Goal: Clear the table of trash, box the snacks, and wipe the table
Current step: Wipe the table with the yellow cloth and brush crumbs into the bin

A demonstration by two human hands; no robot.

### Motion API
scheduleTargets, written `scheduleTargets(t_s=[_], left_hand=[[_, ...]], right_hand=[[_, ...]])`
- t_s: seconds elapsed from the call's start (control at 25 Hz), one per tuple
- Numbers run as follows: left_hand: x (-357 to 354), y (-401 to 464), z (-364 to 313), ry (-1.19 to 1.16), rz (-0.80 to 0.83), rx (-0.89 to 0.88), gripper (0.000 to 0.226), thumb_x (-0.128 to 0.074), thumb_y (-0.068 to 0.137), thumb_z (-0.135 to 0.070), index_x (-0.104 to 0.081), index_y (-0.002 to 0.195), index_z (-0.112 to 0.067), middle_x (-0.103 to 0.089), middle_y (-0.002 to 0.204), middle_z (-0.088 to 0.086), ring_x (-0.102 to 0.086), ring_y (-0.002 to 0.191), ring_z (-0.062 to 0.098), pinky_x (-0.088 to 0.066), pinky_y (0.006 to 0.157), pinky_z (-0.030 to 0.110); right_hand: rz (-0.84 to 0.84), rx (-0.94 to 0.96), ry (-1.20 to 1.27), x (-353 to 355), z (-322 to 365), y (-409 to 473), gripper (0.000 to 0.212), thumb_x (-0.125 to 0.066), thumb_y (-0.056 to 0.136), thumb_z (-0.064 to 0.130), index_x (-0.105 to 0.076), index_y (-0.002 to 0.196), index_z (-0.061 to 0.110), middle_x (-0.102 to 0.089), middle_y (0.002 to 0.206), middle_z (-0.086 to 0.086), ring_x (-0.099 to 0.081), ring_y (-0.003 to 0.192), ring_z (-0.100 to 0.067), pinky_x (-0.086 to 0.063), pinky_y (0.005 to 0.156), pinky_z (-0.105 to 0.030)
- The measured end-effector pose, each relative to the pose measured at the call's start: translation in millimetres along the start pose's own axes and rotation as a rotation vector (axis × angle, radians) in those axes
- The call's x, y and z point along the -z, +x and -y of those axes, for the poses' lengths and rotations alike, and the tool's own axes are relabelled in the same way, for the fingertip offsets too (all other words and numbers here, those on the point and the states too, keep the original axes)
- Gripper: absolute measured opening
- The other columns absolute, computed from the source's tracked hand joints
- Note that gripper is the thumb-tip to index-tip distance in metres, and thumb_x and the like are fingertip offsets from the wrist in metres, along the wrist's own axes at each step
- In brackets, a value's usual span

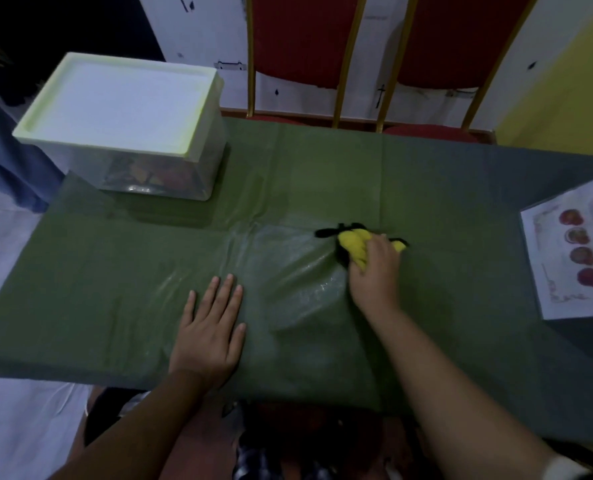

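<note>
Green plastic sheeting covers the table (pixel 461 188), wet and glistening around the cloth (pixel 352 245); the right hand (pixel 374 271) grips that yellow-and-black cloth, fingers curled over it, pressing it flat to wipe; the left hand (pixel 210 334), left of the cloth and nearer the person, lies palm down with fingers straight and slightly spread (probably pinning the sheeting against bunching); the lidded clear box (pixel 125 129), snacks dimly visible inside, sits well left of the cloth at the far edge; a printed sheet (pixel 575 251) lies right of it.

Yellow-black cloth (pixel 352 245), green tablecloth (pixel 288 174), white-lidded box (pixel 122 109), red chairs (pixel 298 32)
</note>
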State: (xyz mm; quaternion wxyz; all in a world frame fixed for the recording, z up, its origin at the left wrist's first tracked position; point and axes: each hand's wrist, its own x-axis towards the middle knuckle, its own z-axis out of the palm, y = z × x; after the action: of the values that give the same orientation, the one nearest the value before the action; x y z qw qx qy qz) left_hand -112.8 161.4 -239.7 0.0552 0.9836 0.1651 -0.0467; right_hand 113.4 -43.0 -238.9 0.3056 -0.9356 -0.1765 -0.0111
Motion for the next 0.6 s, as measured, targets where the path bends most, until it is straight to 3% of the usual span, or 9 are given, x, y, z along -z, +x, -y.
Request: scheduleTargets(t_s=[0.08,0.2,0.32,0.4,0.48,0.6], left_hand=[[-1,1,1,-0.006,-0.006,-0.001,0.063,-0.028,0.092,-0.044,-0.025,0.15,-0.019,-0.017,0.16,0.001,-0.011,0.149,0.02,-0.016,0.117,0.052],[-1,1,1,-0.008,-0.01,-0.008,0.063,-0.028,0.092,-0.044,-0.027,0.15,-0.019,-0.017,0.16,0.001,-0.012,0.149,0.02,-0.016,0.117,0.052],[-2,0,1,-0.006,-0.014,-0.019,0.062,-0.03,0.092,-0.043,-0.031,0.148,-0.017,-0.017,0.16,0.001,-0.011,0.149,0.02,-0.016,0.117,0.052],[-1,1,1,-0.005,-0.016,-0.016,0.062,-0.028,0.092,-0.043,-0.027,0.149,-0.018,-0.015,0.161,0.0,-0.009,0.149,0.019,-0.014,0.118,0.052],[-2,2,1,-0.004,-0.012,-0.013,0.063,-0.027,0.093,-0.044,-0.024,0.15,-0.019,-0.014,0.161,0.0,-0.008,0.149,0.019,-0.013,0.118,0.051],[-3,0,0,-0.002,-0.02,-0.01,0.063,-0.027,0.092,-0.044,-0.025,0.15,-0.018,-0.016,0.16,0.0,-0.01,0.149,0.019,-0.012,0.118,0.05]], right_hand=[[0.06,0.069,0.003,-19,40,-8,0.032,-0.057,0.068,0.014,-0.06,0.097,0.0,-0.06,0.109,-0.022,-0.054,0.102,-0.039,-0.045,0.093,-0.049],[0.251,0.332,0.049,-33,70,-52,0.036,-0.056,0.07,0.014,-0.061,0.102,0.001,-0.059,0.117,-0.02,-0.05,0.114,-0.035,-0.039,0.104,-0.051],[0.482,0.665,-0.021,-20,44,-84,0.046,-0.056,0.072,0.025,-0.06,0.114,0.007,-0.056,0.132,-0.015,-0.044,0.13,-0.029,-0.024,0.116,-0.05],[0.538,0.807,-0.096,-4,17,-65,0.049,-0.065,0.071,0.024,-0.061,0.117,0.008,-0.056,0.134,-0.015,-0.046,0.131,-0.029,-0.026,0.114,-0.047],[0.498,0.758,-0.154,12,-9,-31,0.051,-0.073,0.066,0.017,-0.063,0.114,0.005,-0.058,0.13,-0.018,-0.051,0.126,-0.032,-0.033,0.11,-0.049],[0.385,0.499,-0.187,45,-50,10,0.055,-0.077,0.062,0.01,-0.063,0.114,0.0,-0.061,0.124,-0.022,-0.054,0.121,-0.039,-0.037,0.105,-0.053]])
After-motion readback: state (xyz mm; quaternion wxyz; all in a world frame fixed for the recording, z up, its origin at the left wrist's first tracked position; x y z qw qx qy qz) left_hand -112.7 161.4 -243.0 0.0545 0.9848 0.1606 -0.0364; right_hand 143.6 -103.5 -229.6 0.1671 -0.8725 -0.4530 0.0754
